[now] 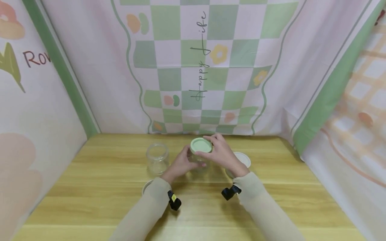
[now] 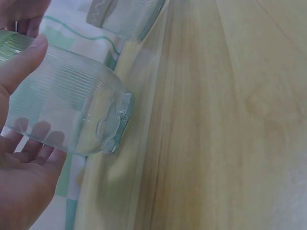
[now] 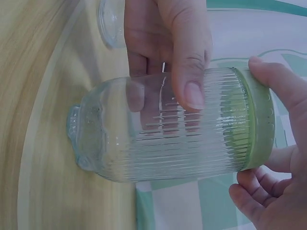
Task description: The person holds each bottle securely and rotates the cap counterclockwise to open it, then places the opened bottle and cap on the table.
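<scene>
Running sideways up the checked green-and-white backdrop [image 1: 169, 20], top centre of the head view, I can read "Happy Life" in dark script. At the upper left, the side hanging [image 1: 18, 110] carries a word starting "Ro", its next letter cut into by a green border [image 1: 57, 67].

In the middle of the frame the person holds a ribbed clear glass jar [image 3: 182, 158] roughly upright over the wooden table [image 1: 90, 187]; I can't tell whether its base touches the wood. The left hand [image 1: 182, 164] curls around the glass, thumb on one side and fingers on the other. The right hand [image 1: 223, 152] pinches the rim of the pale green lid [image 1: 201, 145], which sits on the jar's mouth.

Just left of centre stands an open glass jar [image 1: 158, 160], near the left hand. Right of centre, a jar with a white lid [image 1: 242, 159] is partly blocked by the right wrist. Lower down, the left sleeve [image 1: 141, 207] hides most of a round-rimmed object [image 1: 144, 188], so what it is stays unclear. Small black devices [image 1: 230, 192] sit at both wrists, and an orange-checked hanging [image 1: 371, 67] fills the right edge.
</scene>
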{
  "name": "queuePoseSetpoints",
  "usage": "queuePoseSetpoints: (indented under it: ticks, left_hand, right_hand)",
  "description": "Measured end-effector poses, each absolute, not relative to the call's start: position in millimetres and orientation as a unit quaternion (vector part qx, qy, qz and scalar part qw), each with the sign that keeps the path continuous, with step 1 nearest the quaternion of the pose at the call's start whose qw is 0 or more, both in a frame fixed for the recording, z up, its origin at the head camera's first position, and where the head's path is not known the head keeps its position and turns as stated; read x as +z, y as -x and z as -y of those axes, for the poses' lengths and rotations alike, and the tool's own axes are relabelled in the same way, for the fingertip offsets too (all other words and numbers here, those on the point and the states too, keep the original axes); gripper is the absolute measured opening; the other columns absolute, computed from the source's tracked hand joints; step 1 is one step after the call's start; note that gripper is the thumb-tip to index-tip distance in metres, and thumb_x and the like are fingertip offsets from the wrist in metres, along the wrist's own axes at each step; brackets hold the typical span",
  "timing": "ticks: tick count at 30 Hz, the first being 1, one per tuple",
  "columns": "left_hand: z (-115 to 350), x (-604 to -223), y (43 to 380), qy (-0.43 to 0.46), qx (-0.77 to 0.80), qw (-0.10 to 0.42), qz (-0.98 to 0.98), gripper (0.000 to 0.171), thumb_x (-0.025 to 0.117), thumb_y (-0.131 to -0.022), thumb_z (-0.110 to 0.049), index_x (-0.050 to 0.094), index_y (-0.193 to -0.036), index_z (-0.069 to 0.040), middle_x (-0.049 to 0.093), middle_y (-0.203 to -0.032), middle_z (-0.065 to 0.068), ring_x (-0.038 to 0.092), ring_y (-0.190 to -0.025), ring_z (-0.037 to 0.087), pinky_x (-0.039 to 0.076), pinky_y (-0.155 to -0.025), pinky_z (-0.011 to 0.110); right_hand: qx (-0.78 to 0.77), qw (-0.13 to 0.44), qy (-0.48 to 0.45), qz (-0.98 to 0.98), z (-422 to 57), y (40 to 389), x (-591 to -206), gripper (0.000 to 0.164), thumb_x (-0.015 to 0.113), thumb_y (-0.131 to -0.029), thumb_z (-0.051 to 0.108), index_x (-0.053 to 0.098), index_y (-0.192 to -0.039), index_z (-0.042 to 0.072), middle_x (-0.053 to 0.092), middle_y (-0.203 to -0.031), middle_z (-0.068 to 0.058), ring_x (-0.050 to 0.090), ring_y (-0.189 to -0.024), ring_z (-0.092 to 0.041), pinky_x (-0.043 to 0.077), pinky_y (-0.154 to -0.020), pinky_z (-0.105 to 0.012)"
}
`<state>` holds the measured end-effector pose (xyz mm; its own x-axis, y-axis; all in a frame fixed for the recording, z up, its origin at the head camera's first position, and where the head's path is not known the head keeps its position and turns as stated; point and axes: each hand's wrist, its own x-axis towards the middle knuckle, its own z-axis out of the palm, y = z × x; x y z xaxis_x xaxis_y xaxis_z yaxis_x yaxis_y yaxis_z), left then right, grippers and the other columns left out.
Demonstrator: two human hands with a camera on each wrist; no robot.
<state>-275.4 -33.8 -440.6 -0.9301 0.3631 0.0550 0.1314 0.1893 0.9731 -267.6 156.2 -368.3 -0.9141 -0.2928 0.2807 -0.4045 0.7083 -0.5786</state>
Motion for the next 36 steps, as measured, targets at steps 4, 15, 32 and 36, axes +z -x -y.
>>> queuePoseSetpoints:
  ticks: [4,15,32,36]
  left_hand:
    - [35,-438,275,-0.152,0.614,0.096,-0.769,0.099,0.09,-0.072,-0.044,0.035,-0.15,-0.019,0.047,-0.145,0.0,0.043,-0.134,0.029,0.036,-0.11,0.059]
    - [38,-438,276,-0.155,0.608,0.1,-0.773,0.098,0.089,-0.073,-0.045,0.036,-0.151,-0.019,0.047,-0.146,0.0,0.042,-0.134,0.03,0.034,-0.11,0.061]
    - [37,-439,274,-0.167,0.601,0.087,-0.776,0.093,0.088,-0.078,-0.034,0.035,-0.152,-0.015,0.048,-0.146,0.004,0.045,-0.132,0.029,0.035,-0.111,0.058]
    - [37,-438,274,-0.169,0.604,0.089,-0.773,0.093,0.088,-0.078,-0.031,0.035,-0.152,-0.015,0.048,-0.146,0.004,0.045,-0.132,0.028,0.035,-0.111,0.056]
  right_hand:
    - [0.329,0.09,-0.194,0.92,-156,268,-368,0.083,0.083,-0.079,0.051,0.056,-0.139,0.001,0.049,-0.117,-0.013,0.052,-0.095,-0.025,0.05,-0.078,-0.039]
    - [0.345,0.086,-0.221,0.908,-162,272,-371,0.083,0.084,-0.079,0.049,0.055,-0.14,0.0,0.05,-0.12,-0.013,0.053,-0.101,-0.026,0.05,-0.083,-0.042]
    - [0.397,-0.093,-0.291,0.866,-187,294,-359,0.078,0.08,-0.086,0.037,0.044,-0.152,0.017,0.041,-0.146,-0.014,0.042,-0.133,-0.032,0.035,-0.112,-0.054]
    - [0.411,-0.114,-0.305,0.851,-190,296,-357,0.075,0.08,-0.087,0.031,0.045,-0.152,0.018,0.041,-0.15,-0.012,0.039,-0.137,-0.031,0.032,-0.114,-0.054]
